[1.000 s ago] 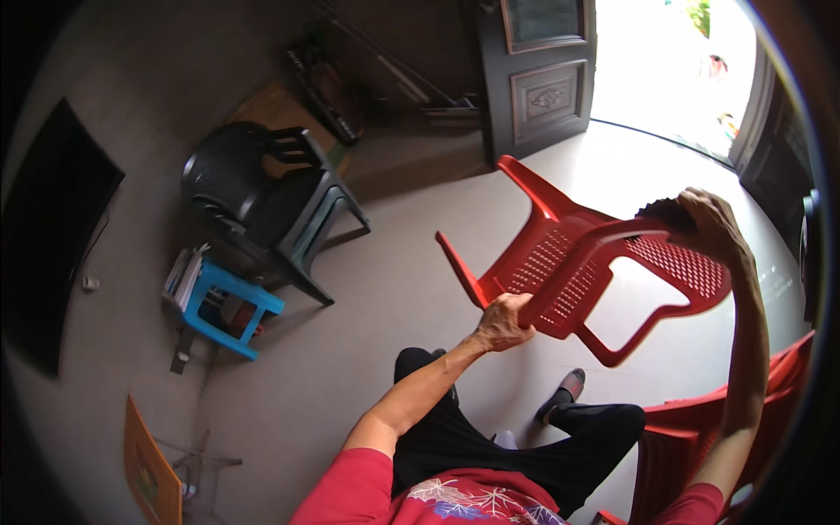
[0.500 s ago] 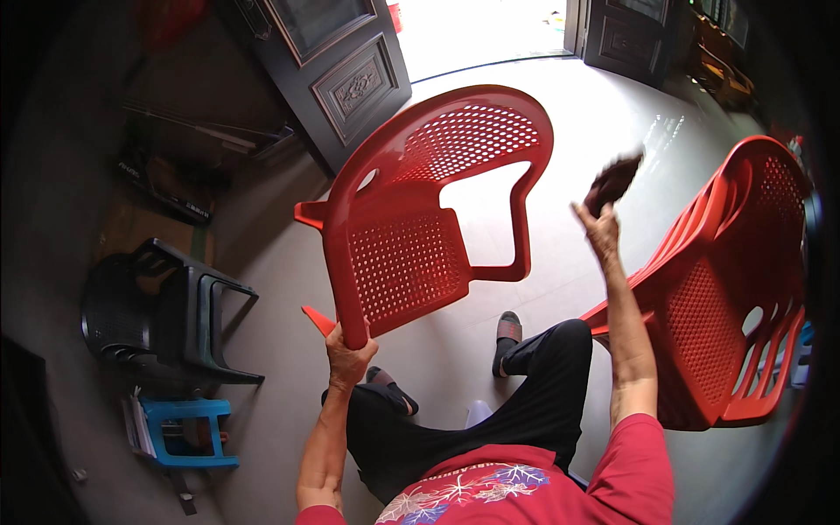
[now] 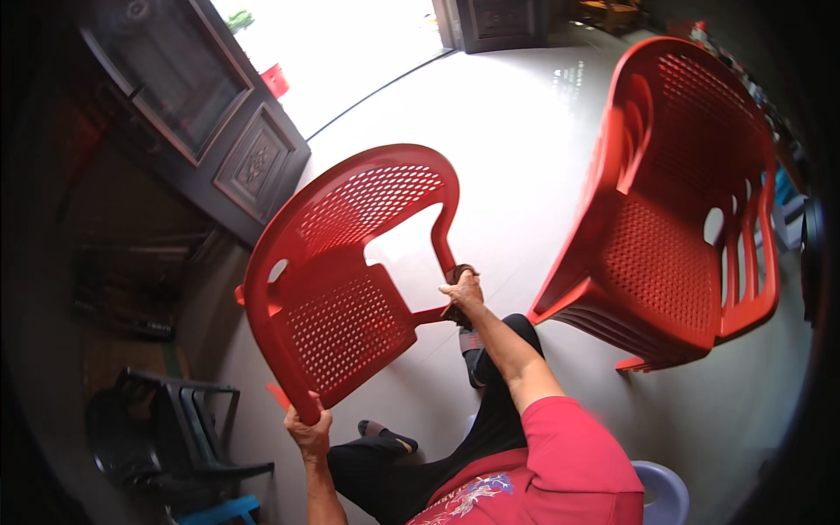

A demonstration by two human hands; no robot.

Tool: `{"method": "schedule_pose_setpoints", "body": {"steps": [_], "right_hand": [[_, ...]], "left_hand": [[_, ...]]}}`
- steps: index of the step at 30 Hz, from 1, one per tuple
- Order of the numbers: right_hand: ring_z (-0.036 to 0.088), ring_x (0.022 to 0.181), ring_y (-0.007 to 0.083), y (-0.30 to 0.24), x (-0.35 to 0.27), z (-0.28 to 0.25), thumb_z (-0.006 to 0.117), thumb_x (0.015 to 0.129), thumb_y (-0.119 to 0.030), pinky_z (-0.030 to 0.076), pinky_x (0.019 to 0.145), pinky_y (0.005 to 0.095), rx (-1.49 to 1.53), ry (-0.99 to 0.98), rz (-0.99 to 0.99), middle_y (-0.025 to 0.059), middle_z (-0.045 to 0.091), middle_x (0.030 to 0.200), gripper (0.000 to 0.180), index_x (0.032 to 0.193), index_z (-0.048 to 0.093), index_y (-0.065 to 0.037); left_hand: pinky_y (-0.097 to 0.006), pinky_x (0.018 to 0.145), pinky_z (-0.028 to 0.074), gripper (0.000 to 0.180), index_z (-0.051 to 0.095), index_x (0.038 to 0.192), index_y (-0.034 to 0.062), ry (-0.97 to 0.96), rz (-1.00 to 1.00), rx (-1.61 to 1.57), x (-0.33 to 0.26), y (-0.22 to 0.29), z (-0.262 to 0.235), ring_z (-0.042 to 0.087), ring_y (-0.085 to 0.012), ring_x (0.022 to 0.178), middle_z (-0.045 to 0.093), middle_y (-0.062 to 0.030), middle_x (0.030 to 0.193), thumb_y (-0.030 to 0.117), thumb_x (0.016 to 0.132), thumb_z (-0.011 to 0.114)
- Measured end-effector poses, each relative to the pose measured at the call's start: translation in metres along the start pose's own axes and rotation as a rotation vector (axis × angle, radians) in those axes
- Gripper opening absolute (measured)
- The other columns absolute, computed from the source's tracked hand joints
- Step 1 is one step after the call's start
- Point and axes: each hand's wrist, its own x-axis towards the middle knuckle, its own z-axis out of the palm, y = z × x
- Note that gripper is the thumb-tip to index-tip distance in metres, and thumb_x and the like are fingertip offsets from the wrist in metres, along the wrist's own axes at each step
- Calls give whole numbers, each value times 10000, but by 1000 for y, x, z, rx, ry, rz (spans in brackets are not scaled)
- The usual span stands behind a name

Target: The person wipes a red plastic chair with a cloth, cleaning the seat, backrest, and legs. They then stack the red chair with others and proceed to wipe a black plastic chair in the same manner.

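A red plastic armchair [image 3: 350,328] with a perforated seat and back is held tilted in front of my knees. My left hand [image 3: 308,427] is closed around the front end of its left armrest. At the front of the other armrest, my right hand [image 3: 464,290] presses a dark brown cloth [image 3: 457,308] around the red plastic. Part of the cloth is hidden behind my fingers. The chair's legs are mostly out of sight beneath the seat.
To the right stands a stack of red armchairs [image 3: 665,262]. Dark chairs [image 3: 166,429] and a blue stool [image 3: 219,511] sit at the lower left. A carved dark door [image 3: 254,162] stands ajar by the bright doorway. A pale round stool [image 3: 662,492] is beside me.
My right hand has come down with the cloth from the air onto the chair's right armrest. My left hand keeps its hold. The whole view has swung toward the right.
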Motion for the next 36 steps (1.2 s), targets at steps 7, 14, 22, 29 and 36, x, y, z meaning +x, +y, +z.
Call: {"method": "schedule_pose_setpoints", "body": {"steps": [7, 14, 22, 29, 36], "right_hand": [[534, 1134, 357, 6, -17, -26, 773, 598, -507, 441, 965, 403, -63, -160, 51, 251, 524, 1211, 811, 1186, 553, 7], [575, 1070, 361, 3, -41, -40, 699, 586, -470, 477, 900, 414, 34, -149, -43, 268, 576, 1135, 716, 1043, 610, 74], [642, 914, 370, 7, -34, -24, 682, 649, -582, 496, 800, 450, -10, -36, -59, 220, 664, 953, 674, 961, 629, 13], [657, 793, 331, 18, -36, -21, 755, 638, -523, 515, 750, 389, 151, -21, -121, 237, 654, 837, 685, 869, 619, 107], [653, 713, 285, 13, -35, -7, 779, 636, -468, 514, 693, 373, 213, 56, -36, 186, 657, 750, 581, 774, 624, 75]], "left_hand": [[-210, 589, 439, 256, 592, 853, 23, -103, -117, 14, 6, 18, -21, 513, -82, 612, 545, -4, 700, -49, 608, 608], [-189, 498, 392, 202, 595, 879, 18, -114, -99, 81, 20, 12, -44, 484, -65, 545, 535, -10, 682, -23, 683, 564], [-167, 418, 338, 179, 578, 972, 29, -162, -82, 89, 42, 18, -37, 452, -28, 468, 526, 23, 649, 75, 806, 628], [-178, 442, 359, 466, 535, 1184, 16, -204, -280, 10, 85, 40, -39, 463, -37, 496, 539, 22, 643, 161, 768, 687], [-192, 431, 375, 239, 559, 981, 31, -273, -307, 78, 125, 52, -36, 476, -53, 470, 537, 1, 622, 94, 770, 650]]}}
